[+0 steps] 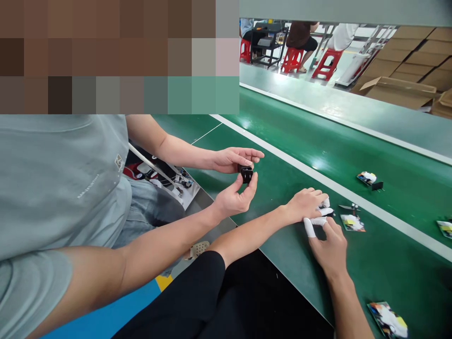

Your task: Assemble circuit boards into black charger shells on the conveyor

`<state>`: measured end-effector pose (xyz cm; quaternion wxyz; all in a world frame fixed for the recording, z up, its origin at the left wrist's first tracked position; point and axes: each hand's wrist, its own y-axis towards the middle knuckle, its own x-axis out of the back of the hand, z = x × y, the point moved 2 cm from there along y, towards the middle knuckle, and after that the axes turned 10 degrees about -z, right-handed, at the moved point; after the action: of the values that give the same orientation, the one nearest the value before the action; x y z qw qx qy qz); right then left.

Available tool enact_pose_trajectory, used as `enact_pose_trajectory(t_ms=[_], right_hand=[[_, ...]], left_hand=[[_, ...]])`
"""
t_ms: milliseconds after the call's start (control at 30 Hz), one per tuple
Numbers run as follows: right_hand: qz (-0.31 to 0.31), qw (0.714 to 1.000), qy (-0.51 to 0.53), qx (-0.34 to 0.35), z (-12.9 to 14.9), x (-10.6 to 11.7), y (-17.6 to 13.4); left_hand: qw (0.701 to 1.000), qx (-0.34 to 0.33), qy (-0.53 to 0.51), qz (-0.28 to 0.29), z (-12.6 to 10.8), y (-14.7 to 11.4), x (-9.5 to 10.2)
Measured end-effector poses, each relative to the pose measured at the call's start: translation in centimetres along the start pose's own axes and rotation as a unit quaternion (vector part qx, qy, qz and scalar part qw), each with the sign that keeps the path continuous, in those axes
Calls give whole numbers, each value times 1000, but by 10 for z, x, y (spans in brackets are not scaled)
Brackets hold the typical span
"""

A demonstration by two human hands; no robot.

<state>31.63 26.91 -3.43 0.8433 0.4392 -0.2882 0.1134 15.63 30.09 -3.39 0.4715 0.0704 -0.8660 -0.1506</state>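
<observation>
My left hand (306, 205) reaches in over the green work surface, palm down, with its fingers curled. White finger covers show on its fingertips. Just below it, my right hand (330, 242) has thumb and index finger, both in white covers, bent together in a pinch near the left fingertips. What either hand holds, if anything, is too small or hidden. Small dark and white bits lie at the left fingertips. Right beside them is a circuit board (353, 222) with white and yellow parts, and a thin dark piece (349, 207) behind it.
A co-worker on the left holds a black plug-like part (246, 174) in both hands. More circuit boards lie at the back (367, 177), the right edge (445, 228) and the front right (388, 320). A white line (282, 165) crosses the green surface. Cardboard boxes (399, 94) stand beyond.
</observation>
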Motion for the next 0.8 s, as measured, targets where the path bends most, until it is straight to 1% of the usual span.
enact_pose_trajectory(t_ms=[133, 367, 567, 800], right_hand=[[-2, 1000, 1, 4, -1, -1, 0], [1, 1000, 0, 10, -2, -4, 1], [-1, 1000, -1, 6, -7, -7, 0], [4, 1000, -2, -7, -15, -10, -1]], left_hand=[[1000, 6, 1, -7, 1, 0, -3], [1000, -1, -2, 2, 6, 2, -3], [1000, -2, -5, -1, 7, 3, -6], [1000, 5, -17, -19, 9, 6, -12]])
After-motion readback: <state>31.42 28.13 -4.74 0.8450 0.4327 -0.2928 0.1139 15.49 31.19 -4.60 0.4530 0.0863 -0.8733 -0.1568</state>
